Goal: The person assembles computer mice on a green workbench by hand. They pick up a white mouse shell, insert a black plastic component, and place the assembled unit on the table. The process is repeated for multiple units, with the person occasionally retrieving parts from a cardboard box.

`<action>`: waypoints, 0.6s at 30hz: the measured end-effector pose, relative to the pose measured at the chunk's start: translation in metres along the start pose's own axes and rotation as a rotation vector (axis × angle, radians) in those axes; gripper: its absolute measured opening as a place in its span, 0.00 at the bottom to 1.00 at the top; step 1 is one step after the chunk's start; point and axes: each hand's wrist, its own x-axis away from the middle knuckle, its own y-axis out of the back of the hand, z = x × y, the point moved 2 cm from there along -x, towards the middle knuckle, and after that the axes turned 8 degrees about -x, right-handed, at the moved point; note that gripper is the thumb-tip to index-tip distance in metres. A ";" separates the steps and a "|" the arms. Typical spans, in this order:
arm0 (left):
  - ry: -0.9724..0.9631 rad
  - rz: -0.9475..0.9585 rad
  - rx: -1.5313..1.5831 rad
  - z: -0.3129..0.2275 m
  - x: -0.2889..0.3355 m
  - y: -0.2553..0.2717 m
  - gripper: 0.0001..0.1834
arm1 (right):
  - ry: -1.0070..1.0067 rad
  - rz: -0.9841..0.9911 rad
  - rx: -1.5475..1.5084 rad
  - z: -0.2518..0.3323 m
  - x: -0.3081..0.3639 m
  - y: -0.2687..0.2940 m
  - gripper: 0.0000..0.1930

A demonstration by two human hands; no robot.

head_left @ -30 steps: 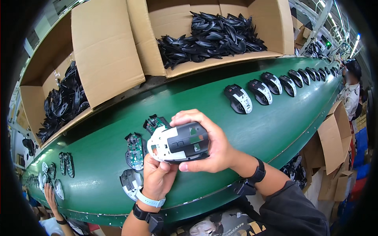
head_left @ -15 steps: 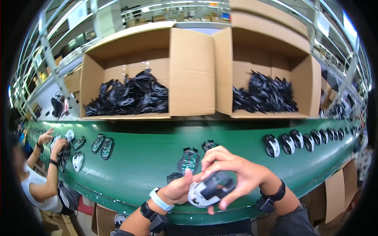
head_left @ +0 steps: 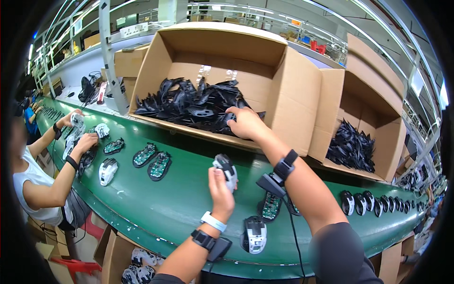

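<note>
Head view — left grip clamped on mouse shell, right grip parted, at black pieces.

The person's left hand holds a black-and-white mouse shell above the green worktop. The right hand reaches into a cardboard box — its fingers at a pile of black plastic pieces. Circuit boards and a row of mice lie below — a co-worker is at left.
</note>
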 end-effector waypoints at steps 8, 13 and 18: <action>-0.106 -0.070 -0.057 0.012 -0.002 0.005 0.16 | -0.153 -0.187 -0.131 -0.024 -0.043 -0.050 0.16; -0.034 -0.004 0.055 0.001 -0.002 -0.005 0.29 | -0.186 -0.414 -0.433 -0.021 -0.030 -0.021 0.11; 0.069 0.141 0.220 -0.014 0.005 0.013 0.44 | 0.004 -0.293 -1.317 0.032 0.073 0.011 0.19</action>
